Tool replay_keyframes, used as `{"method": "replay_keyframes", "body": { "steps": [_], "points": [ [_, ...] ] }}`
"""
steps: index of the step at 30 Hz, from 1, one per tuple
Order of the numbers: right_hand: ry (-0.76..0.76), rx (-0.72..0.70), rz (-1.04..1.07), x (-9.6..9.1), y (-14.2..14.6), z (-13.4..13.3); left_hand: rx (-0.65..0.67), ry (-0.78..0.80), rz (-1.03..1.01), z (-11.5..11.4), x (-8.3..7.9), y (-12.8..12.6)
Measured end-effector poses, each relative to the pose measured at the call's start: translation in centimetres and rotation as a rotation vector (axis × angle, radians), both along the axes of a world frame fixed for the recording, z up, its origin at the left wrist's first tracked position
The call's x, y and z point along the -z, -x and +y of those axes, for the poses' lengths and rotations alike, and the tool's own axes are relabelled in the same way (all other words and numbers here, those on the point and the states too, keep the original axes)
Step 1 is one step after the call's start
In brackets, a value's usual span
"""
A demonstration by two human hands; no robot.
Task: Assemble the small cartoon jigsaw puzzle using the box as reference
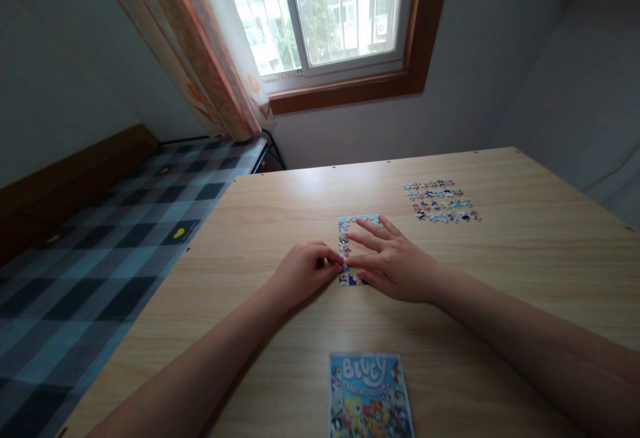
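Note:
A small, partly assembled jigsaw puzzle lies in the middle of the wooden table. My right hand lies flat on it, fingers stretched out and apart, covering most of it. My left hand is curled at the puzzle's left edge, thumb and fingers pinched together at the edge; what they pinch is too small to make out. A patch of several loose puzzle pieces lies spread out to the far right of my hands.
A blue picture card reading "Bluey" lies at the table's near edge. A bed with a dark checked cover stands left of the table. Behind are a window and a curtain.

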State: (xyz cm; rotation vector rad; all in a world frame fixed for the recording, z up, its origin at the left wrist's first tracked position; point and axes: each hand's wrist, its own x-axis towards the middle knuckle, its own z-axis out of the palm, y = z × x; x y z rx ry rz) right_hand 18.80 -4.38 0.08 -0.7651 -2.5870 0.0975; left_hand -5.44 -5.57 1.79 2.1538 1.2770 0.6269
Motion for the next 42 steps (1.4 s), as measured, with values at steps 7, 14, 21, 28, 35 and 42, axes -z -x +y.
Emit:
{"method": "replay_keyframes", "body": {
  "steps": [7,14,21,28,35,42],
  "points": [
    [0.025,-0.003,-0.004,0.06,0.03,0.05,0.017,-0.018,0.027,-0.33,-0.18,-0.22],
    [0.041,-0.011,-0.005,0.04,0.04,0.12,0.047,-0.057,0.071,-0.37,-0.28,-0.26],
    [0.046,-0.008,-0.007,0.06,0.04,0.08,0.050,-0.107,0.148,-0.70,-0.35,-0.37],
    [0.020,-0.022,0.002,0.08,0.06,0.10,0.048,-0.092,0.168,-0.81,-0.43,-0.41],
    [0.029,-0.047,0.038,0.16,0.06,0.17,0.036,-0.077,0.149,-0.69,-0.51,-0.53],
    [-0.050,-0.112,0.145,-0.07,-0.12,0.04,0.033,-0.064,0.125,-0.29,-0.18,-0.39]
  ]
}}
